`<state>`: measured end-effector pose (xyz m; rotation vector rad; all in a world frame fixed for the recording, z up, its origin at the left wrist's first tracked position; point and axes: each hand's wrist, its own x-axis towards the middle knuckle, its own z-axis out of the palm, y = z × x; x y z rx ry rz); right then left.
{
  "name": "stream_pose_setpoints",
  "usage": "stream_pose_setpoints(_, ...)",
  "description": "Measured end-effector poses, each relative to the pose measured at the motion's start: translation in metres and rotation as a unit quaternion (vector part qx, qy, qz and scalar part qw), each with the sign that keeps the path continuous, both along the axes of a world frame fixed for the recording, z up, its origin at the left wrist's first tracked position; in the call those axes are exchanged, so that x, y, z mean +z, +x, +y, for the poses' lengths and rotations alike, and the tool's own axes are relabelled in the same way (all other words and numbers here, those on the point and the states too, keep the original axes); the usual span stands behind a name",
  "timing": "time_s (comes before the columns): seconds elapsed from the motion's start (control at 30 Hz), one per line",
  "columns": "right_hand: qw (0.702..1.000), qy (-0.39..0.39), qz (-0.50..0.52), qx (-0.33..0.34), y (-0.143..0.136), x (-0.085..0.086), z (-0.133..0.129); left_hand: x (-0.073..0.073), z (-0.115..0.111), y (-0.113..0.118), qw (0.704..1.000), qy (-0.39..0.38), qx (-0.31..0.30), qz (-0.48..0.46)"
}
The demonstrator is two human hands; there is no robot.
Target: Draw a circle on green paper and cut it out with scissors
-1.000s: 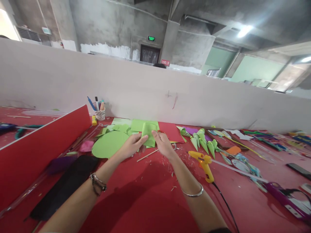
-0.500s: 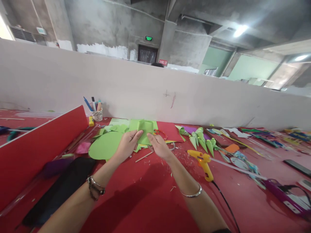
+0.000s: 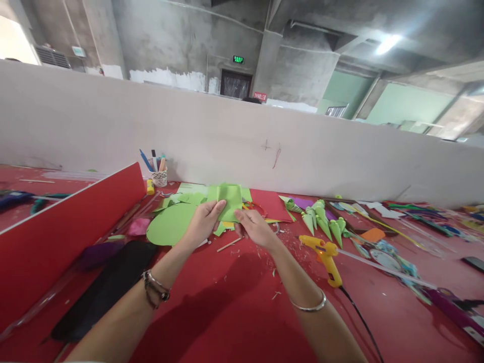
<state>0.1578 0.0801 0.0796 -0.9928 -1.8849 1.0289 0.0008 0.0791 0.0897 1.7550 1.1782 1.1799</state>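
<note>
A piece of green paper (image 3: 229, 202), which looks folded, is held up between both hands above the red table. My left hand (image 3: 206, 219) is closed on its left side, thumb on the near face. On the lower right edge, my right hand (image 3: 254, 225) pinches the same paper; the fingers behind it are partly hidden. Below and behind lie more green sheets and scraps, among them a large rounded green sheet (image 3: 170, 224) left of my left hand. A thin wooden stick (image 3: 229, 245) lies on the table just under the hands.
A yellow glue gun (image 3: 323, 254) with a black cord lies at right. Behind it are several green paper cones (image 3: 319, 217). A pen cup (image 3: 159, 177) stands near the white partition (image 3: 212, 136). At left are a red board (image 3: 75, 237) and a black flat case (image 3: 106, 292).
The view has shifted slightly, so the table things appear a little further right. Both hands keep their hold on the green paper, with hardly any change in grip.
</note>
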Motion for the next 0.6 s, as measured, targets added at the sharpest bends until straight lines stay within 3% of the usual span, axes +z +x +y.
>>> stream_pose_setpoints(0.1, 0.999, -0.043, 0.029, -0.013, 0.005, -0.001, 0.006, -0.005, 0.000, 0.002, 0.999, -0.015, -0.039, 0.010)
stream_pose_setpoints(0.27, 0.993, 0.008, 0.079, -0.091, 0.013, 0.000, 0.010, -0.012, -0.001, 0.007, 0.993, -0.044, -0.111, 0.018)
stream_pose_setpoints(0.37, 0.997, 0.009, 0.039, -0.070, 0.012, 0.002, 0.006, -0.012, 0.000, 0.003, 0.988, -0.058, -0.140, 0.024)
stream_pose_setpoints(0.47, 1.000, -0.021, -0.003, -0.008, 0.007, 0.005, 0.000, -0.009, 0.001, -0.002, 0.988, -0.057, -0.145, 0.019)
stream_pose_setpoints(0.6, 0.998, -0.055, 0.029, 0.026, 0.002, 0.010, -0.006, -0.006, 0.000, 0.002, 0.991, -0.041, -0.127, 0.007)
